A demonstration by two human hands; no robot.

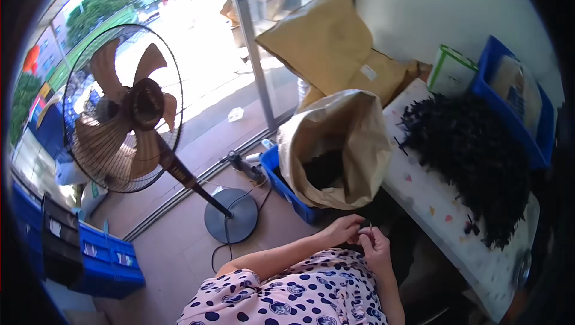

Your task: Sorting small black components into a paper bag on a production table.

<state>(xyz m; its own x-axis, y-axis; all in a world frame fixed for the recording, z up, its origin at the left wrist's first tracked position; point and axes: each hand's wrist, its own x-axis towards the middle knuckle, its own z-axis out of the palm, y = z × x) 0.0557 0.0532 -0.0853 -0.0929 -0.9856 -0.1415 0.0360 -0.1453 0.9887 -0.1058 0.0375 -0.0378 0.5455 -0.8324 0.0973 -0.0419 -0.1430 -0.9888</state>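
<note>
Small thin dark part (pixel 369 227): pinched between fingertips of left hand (pixel 344 229) and right hand (pixel 376 246), roughly upright, too small to make out detail. Held low in front of the body, just below the open brown paper sack (pixel 341 139) of similar dark pieces.

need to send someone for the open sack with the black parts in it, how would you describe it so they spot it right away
Start at the white table heaped with small black pieces. At its left end, an open tan paper sack stands in a blue crate on the floor. Unlike the closed tan sacks behind it, its mouth gapes, showing dark parts inside.
</note>
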